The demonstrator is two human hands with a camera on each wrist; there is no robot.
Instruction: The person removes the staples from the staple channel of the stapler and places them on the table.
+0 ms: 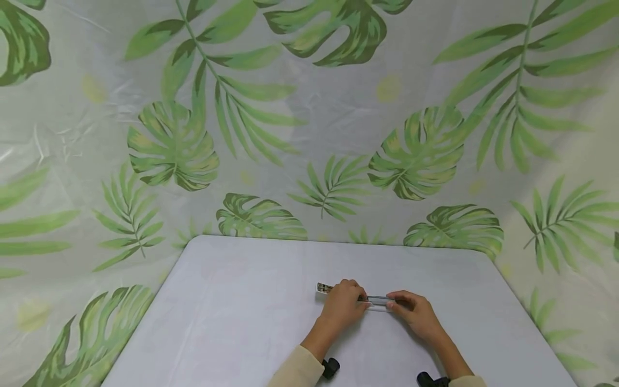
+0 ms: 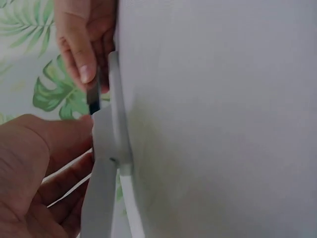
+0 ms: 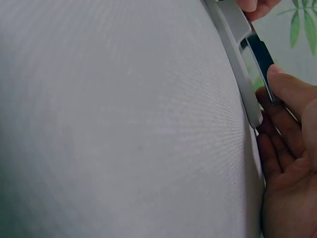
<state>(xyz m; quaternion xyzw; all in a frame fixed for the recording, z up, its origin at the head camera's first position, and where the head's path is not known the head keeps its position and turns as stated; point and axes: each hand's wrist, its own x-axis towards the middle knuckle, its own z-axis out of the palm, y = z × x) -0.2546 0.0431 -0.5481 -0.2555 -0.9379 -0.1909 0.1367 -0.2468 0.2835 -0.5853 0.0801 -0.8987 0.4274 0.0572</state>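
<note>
A long, slim white-grey stapler-like device [image 2: 106, 134] lies on the white table, with a patterned top at its left end [image 1: 323, 288] in the head view. My left hand [image 1: 342, 306] grips its middle between thumb and fingers. A narrow dark strip [image 3: 260, 59] sticks out of its right part, above the flat pale base [image 3: 240, 74]. My right hand [image 1: 415, 314] pinches the outer end of that strip, thumb on top and fingers below. In the left wrist view, the right hand [image 2: 81, 42] appears beyond the device. The left fingers cover the device's middle.
The white table [image 1: 232, 312] has rounded far corners. Behind it hangs a pale sheet [image 1: 338, 118] printed with green leaves. Black wrist devices [image 1: 331, 368] sit by both sleeves at the near edge.
</note>
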